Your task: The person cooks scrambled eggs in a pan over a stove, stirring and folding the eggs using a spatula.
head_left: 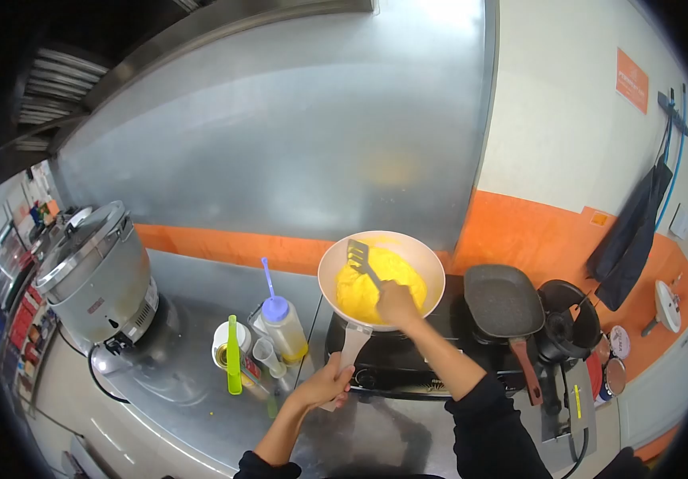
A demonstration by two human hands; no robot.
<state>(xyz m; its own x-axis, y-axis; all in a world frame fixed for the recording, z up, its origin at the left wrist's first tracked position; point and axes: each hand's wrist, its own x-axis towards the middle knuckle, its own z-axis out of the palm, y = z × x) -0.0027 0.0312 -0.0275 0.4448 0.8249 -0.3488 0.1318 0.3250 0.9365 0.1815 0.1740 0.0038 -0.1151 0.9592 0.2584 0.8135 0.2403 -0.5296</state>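
A light-coloured frying pan (433, 267) is over the left side of a black gas stove (408, 383), tilted so its inside faces me. Spread across its bottom is a soft yellow mass that looks like egg (396, 275). My left hand (324, 383) is closed around the pan's pale handle (353, 345). In my right hand (398, 305) is a dark slotted spatula (358, 254), its head at the upper left inside the pan. The lower edge of the egg is partly hidden by my right hand.
Left of the stove stand a squeeze bottle (284, 323) with a purple cap, a small clear cup (266, 351) and a can with a lime-green utensil (234, 355). A large rice cooker (100, 275) sits farther left. A grey square pan (504, 299) rests on the right burner, beside black pots (571, 307).
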